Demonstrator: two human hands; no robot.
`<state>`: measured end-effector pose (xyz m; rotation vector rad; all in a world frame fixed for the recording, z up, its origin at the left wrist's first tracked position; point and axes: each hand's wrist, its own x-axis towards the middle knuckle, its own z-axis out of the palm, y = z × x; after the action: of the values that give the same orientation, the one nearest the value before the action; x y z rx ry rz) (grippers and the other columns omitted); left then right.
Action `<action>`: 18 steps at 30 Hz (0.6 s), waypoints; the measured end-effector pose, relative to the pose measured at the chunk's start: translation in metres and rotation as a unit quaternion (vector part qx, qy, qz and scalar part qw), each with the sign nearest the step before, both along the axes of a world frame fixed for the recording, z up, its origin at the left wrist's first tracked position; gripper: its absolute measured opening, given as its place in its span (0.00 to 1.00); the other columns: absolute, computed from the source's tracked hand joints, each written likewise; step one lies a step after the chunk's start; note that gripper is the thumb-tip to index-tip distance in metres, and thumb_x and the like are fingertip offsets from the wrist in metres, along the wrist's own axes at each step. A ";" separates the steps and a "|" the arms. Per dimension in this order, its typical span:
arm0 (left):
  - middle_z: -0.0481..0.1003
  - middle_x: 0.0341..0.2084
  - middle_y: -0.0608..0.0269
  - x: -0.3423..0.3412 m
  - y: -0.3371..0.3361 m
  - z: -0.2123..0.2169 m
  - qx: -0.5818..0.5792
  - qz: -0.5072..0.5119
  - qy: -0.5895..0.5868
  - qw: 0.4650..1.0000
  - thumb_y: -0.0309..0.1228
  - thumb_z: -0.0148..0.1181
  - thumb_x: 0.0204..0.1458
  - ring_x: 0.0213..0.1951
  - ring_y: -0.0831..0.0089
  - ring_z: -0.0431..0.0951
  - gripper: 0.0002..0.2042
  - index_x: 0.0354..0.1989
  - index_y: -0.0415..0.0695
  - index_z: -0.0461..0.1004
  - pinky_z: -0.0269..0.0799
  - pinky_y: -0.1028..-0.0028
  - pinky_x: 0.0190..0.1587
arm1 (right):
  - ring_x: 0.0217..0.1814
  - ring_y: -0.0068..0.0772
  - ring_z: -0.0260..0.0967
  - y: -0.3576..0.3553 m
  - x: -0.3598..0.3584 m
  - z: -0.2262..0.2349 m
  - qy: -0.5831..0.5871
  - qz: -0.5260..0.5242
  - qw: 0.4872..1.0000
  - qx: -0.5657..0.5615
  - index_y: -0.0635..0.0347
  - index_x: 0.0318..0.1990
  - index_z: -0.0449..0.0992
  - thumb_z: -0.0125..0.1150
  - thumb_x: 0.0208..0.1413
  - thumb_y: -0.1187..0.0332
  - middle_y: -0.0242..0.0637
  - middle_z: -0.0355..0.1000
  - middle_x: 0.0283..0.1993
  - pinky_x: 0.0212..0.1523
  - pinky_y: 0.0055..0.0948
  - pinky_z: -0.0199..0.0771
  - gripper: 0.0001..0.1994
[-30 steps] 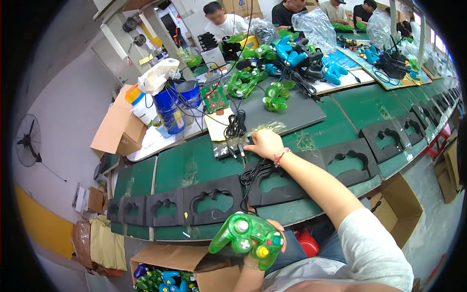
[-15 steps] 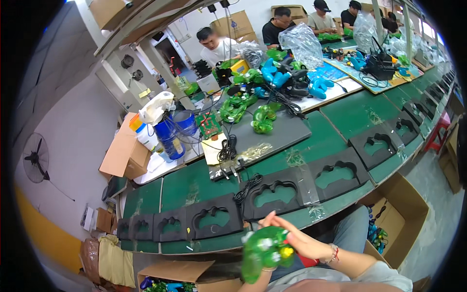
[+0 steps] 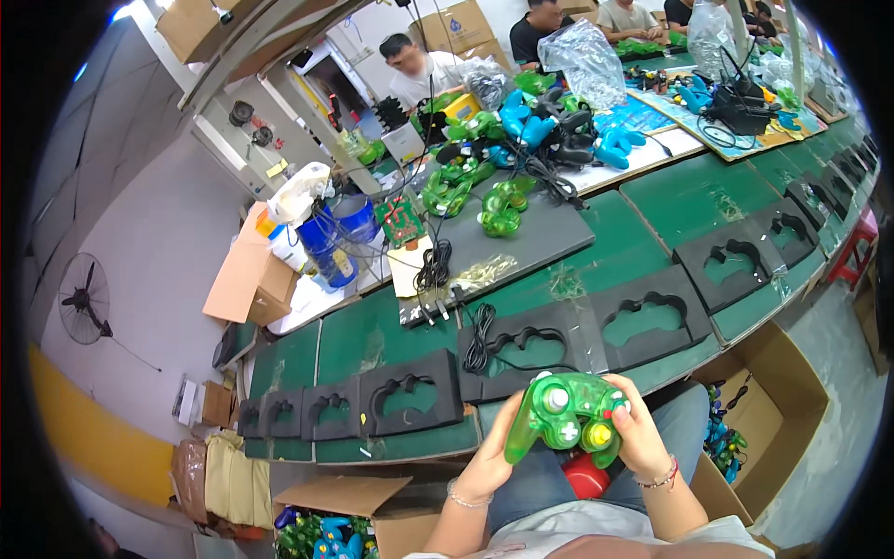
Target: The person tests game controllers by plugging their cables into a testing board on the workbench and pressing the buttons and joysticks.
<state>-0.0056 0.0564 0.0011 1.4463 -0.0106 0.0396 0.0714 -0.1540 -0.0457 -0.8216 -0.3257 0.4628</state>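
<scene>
I had the translucent green plastic game controller (image 3: 565, 421) up over my lap, just short of the near edge of the green bench (image 3: 689, 191). My left hand (image 3: 491, 456) was wrapped round its left grip and my right hand (image 3: 641, 430) closed on the right grip, thumb near the yellow stick. Its long axis ran left to right between the two hands, face up toward me. A black foam tray with a controller-shaped cutout (image 3: 529, 350) lay directly ahead of it, a black cable coiled on its left side; neither hand was clearly nearer.
</scene>
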 end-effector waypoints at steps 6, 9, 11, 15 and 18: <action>0.66 0.57 0.48 -0.005 -0.004 0.001 -0.044 0.021 -0.066 0.997 0.51 0.39 0.65 0.58 0.62 0.67 0.32 0.67 0.36 0.52 0.59 0.68 0.61 | 0.54 0.22 0.64 0.003 0.004 0.021 -0.090 -0.040 0.994 -0.049 0.62 0.58 0.66 0.66 0.52 0.65 0.32 0.66 0.52 0.56 0.24 0.64 0.27; 0.68 0.54 0.50 -0.004 -0.015 -0.006 0.160 0.153 -0.107 0.969 0.52 0.36 0.65 0.56 0.64 0.68 0.32 0.63 0.35 0.58 0.60 0.69 0.60 | 0.53 0.23 0.63 0.015 -0.005 0.023 -0.070 -0.078 0.988 -0.113 0.63 0.56 0.68 0.64 0.51 0.70 0.31 0.65 0.51 0.57 0.24 0.62 0.24; 0.68 0.52 0.54 -0.005 -0.015 -0.012 0.147 0.202 -0.099 0.963 0.57 0.31 0.64 0.54 0.68 0.68 0.35 0.60 0.34 0.62 0.61 0.71 0.58 | 0.53 0.23 0.63 0.021 -0.010 0.023 -0.116 -0.063 0.983 -0.127 0.63 0.57 0.67 0.61 0.56 0.66 0.32 0.65 0.51 0.56 0.24 0.62 0.22; 0.70 0.48 0.57 -0.010 -0.002 -0.021 0.017 0.149 -0.055 0.987 0.61 0.28 0.62 0.47 0.73 0.71 0.37 0.55 0.35 0.65 0.66 0.73 0.52 | 0.52 0.25 0.64 0.025 -0.016 0.021 -0.135 -0.015 0.983 -0.125 0.64 0.56 0.65 0.52 0.64 0.54 0.36 0.67 0.51 0.54 0.25 0.64 0.23; 0.73 0.42 0.58 -0.016 0.004 -0.027 0.008 0.171 -0.041 0.984 0.59 0.28 0.63 0.42 0.74 0.73 0.34 0.52 0.36 0.66 0.69 0.74 0.48 | 0.47 0.25 0.68 0.030 -0.015 0.018 -0.137 -0.007 0.976 -0.170 0.65 0.53 0.67 0.56 0.61 0.56 0.38 0.71 0.46 0.49 0.25 0.68 0.21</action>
<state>-0.0218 0.0601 -0.0259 1.4474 0.1702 0.3822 0.0567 -0.1237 -0.0276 -1.2250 -0.5031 0.3966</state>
